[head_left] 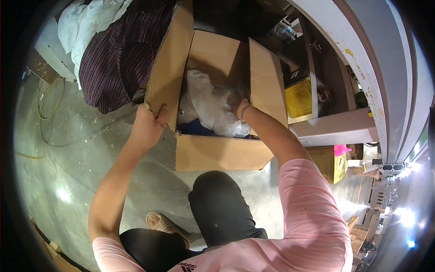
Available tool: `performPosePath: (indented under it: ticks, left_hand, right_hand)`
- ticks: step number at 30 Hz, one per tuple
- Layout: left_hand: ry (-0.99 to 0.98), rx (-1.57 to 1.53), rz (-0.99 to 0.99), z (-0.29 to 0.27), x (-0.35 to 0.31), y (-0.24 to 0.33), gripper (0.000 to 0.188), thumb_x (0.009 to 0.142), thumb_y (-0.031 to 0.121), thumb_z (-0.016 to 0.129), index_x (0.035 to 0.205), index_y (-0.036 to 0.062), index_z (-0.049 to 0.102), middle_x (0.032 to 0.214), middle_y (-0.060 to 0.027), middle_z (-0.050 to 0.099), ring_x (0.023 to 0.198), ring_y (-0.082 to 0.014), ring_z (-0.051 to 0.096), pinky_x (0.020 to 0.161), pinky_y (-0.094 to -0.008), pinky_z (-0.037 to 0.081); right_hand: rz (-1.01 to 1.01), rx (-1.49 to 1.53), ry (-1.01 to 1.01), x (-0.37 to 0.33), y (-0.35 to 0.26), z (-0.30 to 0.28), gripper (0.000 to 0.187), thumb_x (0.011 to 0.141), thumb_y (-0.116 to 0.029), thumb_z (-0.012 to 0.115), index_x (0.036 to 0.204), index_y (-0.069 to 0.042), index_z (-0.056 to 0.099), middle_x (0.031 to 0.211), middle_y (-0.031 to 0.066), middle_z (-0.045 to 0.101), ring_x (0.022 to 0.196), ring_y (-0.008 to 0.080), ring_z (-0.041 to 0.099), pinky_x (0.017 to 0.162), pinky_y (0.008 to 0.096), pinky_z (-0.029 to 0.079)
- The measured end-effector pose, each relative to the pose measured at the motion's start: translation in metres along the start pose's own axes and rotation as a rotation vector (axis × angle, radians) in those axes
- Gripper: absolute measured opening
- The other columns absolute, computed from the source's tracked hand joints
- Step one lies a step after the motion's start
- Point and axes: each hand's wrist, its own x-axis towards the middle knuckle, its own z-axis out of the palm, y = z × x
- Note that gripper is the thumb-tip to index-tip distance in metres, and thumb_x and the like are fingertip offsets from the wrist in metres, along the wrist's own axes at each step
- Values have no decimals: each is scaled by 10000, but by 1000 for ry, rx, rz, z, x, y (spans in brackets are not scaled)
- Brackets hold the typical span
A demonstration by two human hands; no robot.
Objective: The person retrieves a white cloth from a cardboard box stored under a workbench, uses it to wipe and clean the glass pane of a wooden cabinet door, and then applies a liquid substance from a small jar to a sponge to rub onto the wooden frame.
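An open cardboard box (217, 153) sits in front of my knees with its flaps spread outward. My left hand (152, 123) is closed on the lower corner of the box's left flap (168, 68), with the thumb on the inner face. Inside the box lies a crumpled whitish plastic bag (210, 104), with dark blue material (195, 128) partly showing beneath it. My right hand (241, 108) reaches into the box at the right side of the bag, a band round its wrist. Its fingers are blurred and partly hidden there, so their grip does not show.
Dark striped cloth (120, 63) and a white plastic bag (88, 27) are left of the box. A hose (41, 106) curls over the concrete floor. On the right stand a shelf frame (337, 129), a yellow container (299, 97) and a yellow tin (324, 163) by a pink funnel (340, 150).
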Motion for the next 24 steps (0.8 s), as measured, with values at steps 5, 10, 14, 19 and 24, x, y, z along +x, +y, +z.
performPosePath:
  ticks: [5, 10, 14, 19, 24]
  left_hand:
    - [42, -110, -44, 6, 0, 19, 317, 985, 56, 514, 1297, 19, 477, 1114, -90, 581, 820, -160, 574, 622, -306, 515]
    - [223, 27, 169, 19, 4, 29, 152, 913, 46, 571, 979, -89, 597, 718, -260, 610, 593, -372, 586, 578, -406, 483]
    - [155, 210, 103, 21, 5, 41, 189, 889, 37, 592, 1028, -89, 605, 719, -279, 607, 651, -400, 629, 595, -441, 491]
    - [141, 441, 216, 43, 14, 32, 481, 847, 52, 643, 1293, -81, 522, 724, -251, 630, 656, -404, 643, 623, -468, 518]
    - [104, 554, 250, 55, 18, 37, 657, 806, 73, 679, 1401, -70, 441, 759, -214, 667, 668, -391, 655, 631, -464, 534]
  right_hand:
    - [-31, -758, -250, -27, -22, -42, 577, 873, -183, 631, 1422, -55, 504, 1487, 186, 428, 1369, 313, 380, 1139, 500, 284]
    - [278, -473, -610, -47, -51, -141, 701, 723, -144, 778, 1374, -46, 539, 1483, 224, 424, 1411, 364, 364, 1152, 434, 354]
    - [143, -211, -250, -84, -52, -208, 646, 717, -127, 773, 1325, -40, 571, 1320, 214, 551, 1237, 357, 541, 1029, 393, 464]
    - [333, -758, -416, -140, 9, -197, 420, 747, -213, 732, 1138, -66, 686, 990, 159, 706, 1037, 354, 657, 883, 445, 518]
    - [220, -816, -421, -112, 3, -175, 369, 722, -272, 744, 1039, -82, 741, 969, 157, 724, 962, 378, 683, 782, 464, 549]
